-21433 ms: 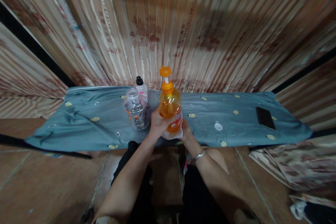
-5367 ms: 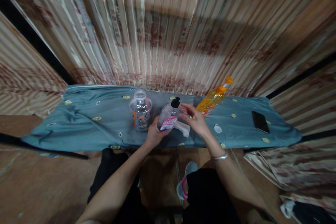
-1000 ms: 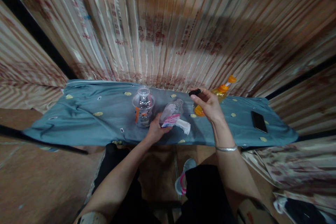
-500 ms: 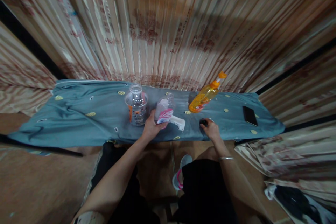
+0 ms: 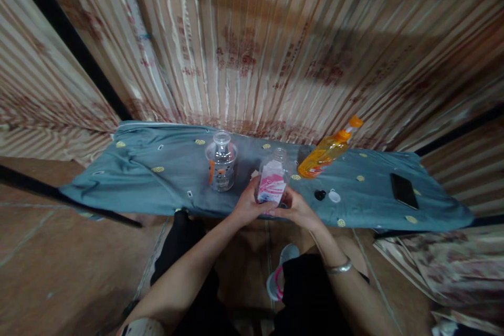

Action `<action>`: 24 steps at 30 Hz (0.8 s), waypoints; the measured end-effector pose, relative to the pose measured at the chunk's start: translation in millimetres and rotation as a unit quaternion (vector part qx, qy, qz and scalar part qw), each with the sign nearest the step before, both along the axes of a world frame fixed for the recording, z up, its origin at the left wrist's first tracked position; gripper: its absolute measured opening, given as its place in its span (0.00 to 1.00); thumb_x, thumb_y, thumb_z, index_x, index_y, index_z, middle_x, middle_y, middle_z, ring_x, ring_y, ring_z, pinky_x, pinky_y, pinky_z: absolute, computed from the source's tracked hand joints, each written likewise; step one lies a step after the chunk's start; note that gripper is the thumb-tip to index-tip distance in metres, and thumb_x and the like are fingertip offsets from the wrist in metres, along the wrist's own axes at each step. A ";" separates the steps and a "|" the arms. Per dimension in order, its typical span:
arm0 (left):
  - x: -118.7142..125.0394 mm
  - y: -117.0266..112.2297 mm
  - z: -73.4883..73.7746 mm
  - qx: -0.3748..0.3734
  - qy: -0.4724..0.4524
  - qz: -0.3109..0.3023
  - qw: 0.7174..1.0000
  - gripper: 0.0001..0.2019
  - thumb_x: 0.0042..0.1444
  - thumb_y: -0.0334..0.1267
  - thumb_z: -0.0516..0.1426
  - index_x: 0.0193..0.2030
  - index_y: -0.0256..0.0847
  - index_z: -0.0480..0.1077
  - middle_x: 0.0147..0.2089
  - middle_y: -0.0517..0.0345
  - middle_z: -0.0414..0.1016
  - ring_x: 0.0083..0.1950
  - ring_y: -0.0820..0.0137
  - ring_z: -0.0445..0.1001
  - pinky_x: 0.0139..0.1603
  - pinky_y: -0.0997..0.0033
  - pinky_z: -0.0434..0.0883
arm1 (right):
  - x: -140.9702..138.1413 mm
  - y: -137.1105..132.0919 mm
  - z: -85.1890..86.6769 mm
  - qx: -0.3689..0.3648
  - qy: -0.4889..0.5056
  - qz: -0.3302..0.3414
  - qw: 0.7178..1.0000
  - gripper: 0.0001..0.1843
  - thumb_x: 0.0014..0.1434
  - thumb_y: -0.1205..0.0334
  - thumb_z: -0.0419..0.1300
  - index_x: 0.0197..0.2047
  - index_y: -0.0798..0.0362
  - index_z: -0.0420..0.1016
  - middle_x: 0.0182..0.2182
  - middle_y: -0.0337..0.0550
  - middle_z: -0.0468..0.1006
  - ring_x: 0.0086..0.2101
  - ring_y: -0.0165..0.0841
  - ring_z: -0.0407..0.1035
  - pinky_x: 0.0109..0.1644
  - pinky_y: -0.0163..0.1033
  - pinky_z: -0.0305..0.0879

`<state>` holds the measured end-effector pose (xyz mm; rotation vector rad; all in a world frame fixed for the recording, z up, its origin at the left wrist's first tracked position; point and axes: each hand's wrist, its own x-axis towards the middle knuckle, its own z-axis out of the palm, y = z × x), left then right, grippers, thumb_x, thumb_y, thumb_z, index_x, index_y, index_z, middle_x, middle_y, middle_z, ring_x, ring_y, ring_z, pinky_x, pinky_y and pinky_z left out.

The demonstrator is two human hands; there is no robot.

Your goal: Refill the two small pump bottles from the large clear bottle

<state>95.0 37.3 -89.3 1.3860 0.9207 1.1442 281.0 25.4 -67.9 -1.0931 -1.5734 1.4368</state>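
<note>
A wide beige-and-reddish striped curtain hangs behind a long table covered with blue-grey printed cloth, on which a transparent plastic bottle with orange pump is at the right and a clear plastic container with orange print is at the left. Between these two, a clear plastic bottle with pink-and-white label is held by both hands, the left hand and the right hand gripping its lower part from each side. Farther right lies a flat black rectangular phone, and between it and the right hand rests a small black plastic cap.
</note>
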 end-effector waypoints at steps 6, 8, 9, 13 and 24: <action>-11.9 -9.9 2.6 0.007 -0.051 -0.013 0.999 0.47 0.43 0.53 0.76 0.68 0.40 0.66 0.68 0.41 0.74 0.68 0.47 0.75 0.70 0.47 0.71 | -1.8 1.4 4.2 0.027 -0.009 -0.008 1.000 0.34 0.45 0.46 0.81 0.52 0.49 0.79 0.51 0.46 0.87 0.51 0.45 0.81 0.62 0.52 0.76; -17.5 -12.8 5.1 0.028 -0.048 0.027 0.998 0.49 0.42 0.51 0.77 0.70 0.42 0.65 0.70 0.40 0.73 0.71 0.47 0.72 0.73 0.46 0.70 | 3.0 8.9 4.9 0.026 -0.003 -0.052 0.998 0.34 0.45 0.46 0.81 0.51 0.48 0.78 0.49 0.46 0.87 0.50 0.46 0.82 0.61 0.52 0.77; -22.1 -13.9 7.1 0.039 -0.038 0.057 0.997 0.46 0.42 0.50 0.77 0.68 0.43 0.67 0.67 0.41 0.75 0.69 0.49 0.74 0.72 0.46 0.71 | 5.9 14.8 4.4 0.029 0.003 -0.086 0.996 0.34 0.44 0.46 0.81 0.51 0.47 0.77 0.48 0.46 0.88 0.49 0.46 0.82 0.60 0.53 0.77; -57.0 -14.8 16.4 0.068 -0.018 0.151 0.986 0.20 0.52 0.48 0.71 0.49 0.43 0.77 0.48 0.51 0.81 0.47 0.62 0.82 0.57 0.55 0.81 | 17.8 43.2 -7.3 0.083 0.021 -0.219 0.972 0.34 0.42 0.44 0.79 0.48 0.46 0.74 0.47 0.49 0.88 0.49 0.48 0.82 0.61 0.55 0.77; -120.0 24.4 -43.1 -0.048 0.161 0.326 0.930 0.56 0.30 0.35 0.77 0.69 0.42 0.60 0.72 0.35 0.68 0.75 0.43 0.67 0.76 0.42 0.63 | 27.4 52.8 -48.6 0.087 -0.220 -0.227 0.945 0.23 0.47 0.54 0.71 0.44 0.45 0.69 0.41 0.45 0.86 0.44 0.47 0.82 0.53 0.53 0.78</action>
